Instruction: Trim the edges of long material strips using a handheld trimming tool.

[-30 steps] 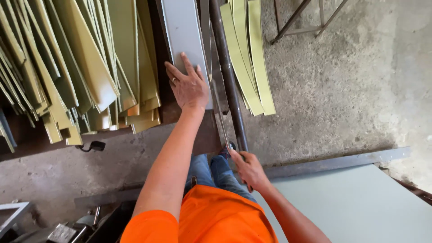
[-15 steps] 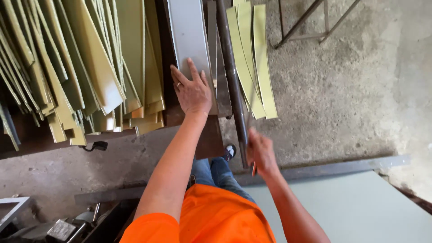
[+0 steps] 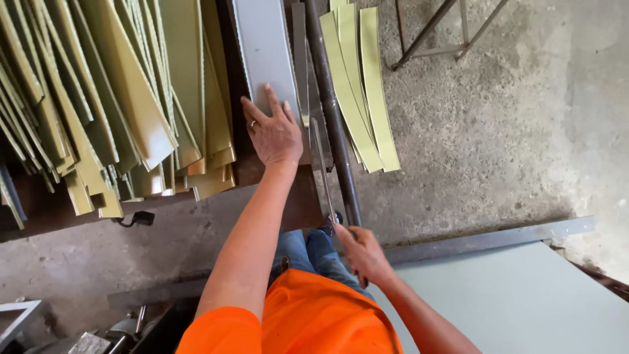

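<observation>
On grey sheet (image 3: 262,52), left hand (image 3: 275,134) (flat)

1. Metal workshop, prob. sheet-cutting shop.
2. Bare stained concrete floor (image 3: 498,131), dusty.
3. Lever shear (image 3: 331,118) w/ long dark handle, grey sheet strip (image 3: 262,49) on its bed.
4. Piles of cut olive-green strips (image 3: 111,98), more (image 3: 363,92) beside the shear.
5. Large pale sheet (image 3: 524,301), steel frame legs (image 3: 445,33).

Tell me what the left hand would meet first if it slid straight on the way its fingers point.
The left hand lies flat on the grey sheet strip, fingers pointing up along it. Going on, it would likely meet only more of that strip, as far as the picture shows.
</observation>
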